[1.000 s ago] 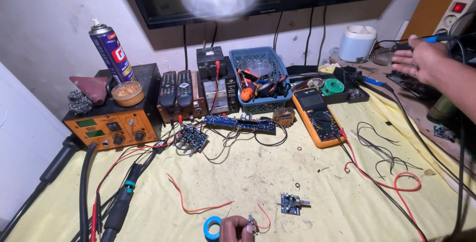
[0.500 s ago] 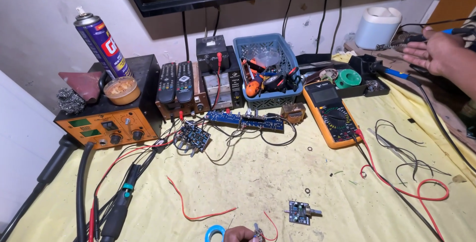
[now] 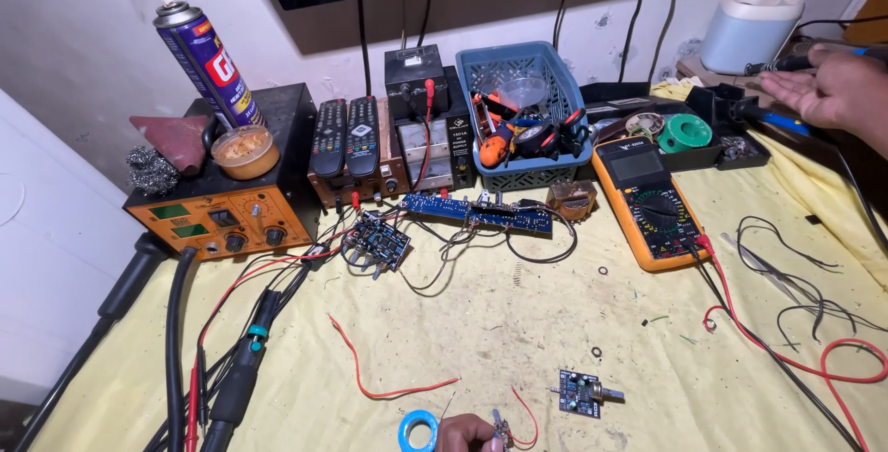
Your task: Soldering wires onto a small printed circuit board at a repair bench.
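My left hand [image 3: 462,433] is at the bottom edge, fingers pinched on a small metal component [image 3: 500,431] with a thin red wire [image 3: 527,420] looping off it. A blue tape roll [image 3: 418,431] lies just left of that hand, and a small black circuit board with a knob [image 3: 581,392] lies to its right. My right hand [image 3: 832,91] is stretched out at the far right with flat, spread fingers. It hovers by a black soldering iron stand [image 3: 726,105] and a dark tool handle [image 3: 786,63], gripping nothing that I can see.
An orange soldering station [image 3: 222,216] carries a spray can [image 3: 203,54] and a flux tub [image 3: 245,151]. Behind are two remotes [image 3: 344,136], a blue basket of tools [image 3: 518,110], a long blue board [image 3: 486,211] and an orange multimeter [image 3: 647,198]. Loose cables [image 3: 795,322] lie right and left.
The view has moved closer to the bench. My left hand stays at the bottom edge with the component. My right hand remains near the stand, slightly farther right.
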